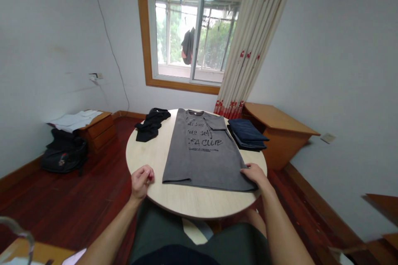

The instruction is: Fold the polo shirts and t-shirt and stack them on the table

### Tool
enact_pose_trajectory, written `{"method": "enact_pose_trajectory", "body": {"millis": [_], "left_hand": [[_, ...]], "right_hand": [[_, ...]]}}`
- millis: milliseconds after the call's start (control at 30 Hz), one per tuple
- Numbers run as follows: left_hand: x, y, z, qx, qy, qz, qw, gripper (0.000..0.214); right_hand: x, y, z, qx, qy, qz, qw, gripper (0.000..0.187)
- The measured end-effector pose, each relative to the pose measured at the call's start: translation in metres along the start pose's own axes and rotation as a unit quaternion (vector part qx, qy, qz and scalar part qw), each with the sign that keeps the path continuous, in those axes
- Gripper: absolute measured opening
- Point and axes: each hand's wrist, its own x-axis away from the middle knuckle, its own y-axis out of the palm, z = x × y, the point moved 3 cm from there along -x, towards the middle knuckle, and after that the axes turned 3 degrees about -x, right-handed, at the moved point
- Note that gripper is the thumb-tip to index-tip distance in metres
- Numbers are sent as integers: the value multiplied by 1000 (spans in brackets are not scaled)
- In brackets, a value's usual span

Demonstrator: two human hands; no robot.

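Note:
A grey T-shirt (205, 161) with black lettering lies front up on the round table (199, 209), its collar toward the window. Its left side is folded inward and covers the start of the lettering. A short sleeve (215, 123) rests near the upper right. My right hand (253, 172) is at the shirt's lower right edge, thumb and fingers closed on the cloth. My left hand (142, 180) is curled closed over the table's left edge, apart from the shirt, with nothing visible in it.
Crumpled black clothing (151, 124) lies at the table's back left. A stack of folded dark clothes (247, 132) sits at the right. Beyond stand a wooden desk (276, 120), a curtain (245, 58) and a small cabinet (98, 130) with a black bag (64, 153) beside it.

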Motion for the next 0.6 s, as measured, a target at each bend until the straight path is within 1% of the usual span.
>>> {"method": "enact_pose_trajectory", "body": {"millis": [67,133,167,233,300,367,433,500,600], "left_hand": [[4,-2,-3,3,11,69,998,38],[8,-1,-4,-2,0,111,994,36],[9,-1,-5,-8,-12,119,993,34],[9,1,-4,-24,-42,116,992,33],[8,2,-2,-49,-65,106,991,32],[7,4,0,-86,-65,99,989,31],[5,5,3,-131,-48,90,986,31],[4,7,5,-175,-29,75,981,30],[4,9,7,-232,-13,53,971,32]], "right_hand": [[-2,-5,-1,-70,5,-27,997,26],[-2,-10,-4,-130,0,-25,991,30],[-3,-13,-7,-145,-4,-13,989,33],[-2,-16,-18,-151,-26,14,988,39],[0,-14,-37,-151,-73,34,985,42],[6,-4,-61,-156,-137,45,977,44],[14,14,-86,-145,-192,44,970,45],[24,36,-107,-106,-218,27,970,47],[37,67,-125,-14,-246,-41,968,45]]}}
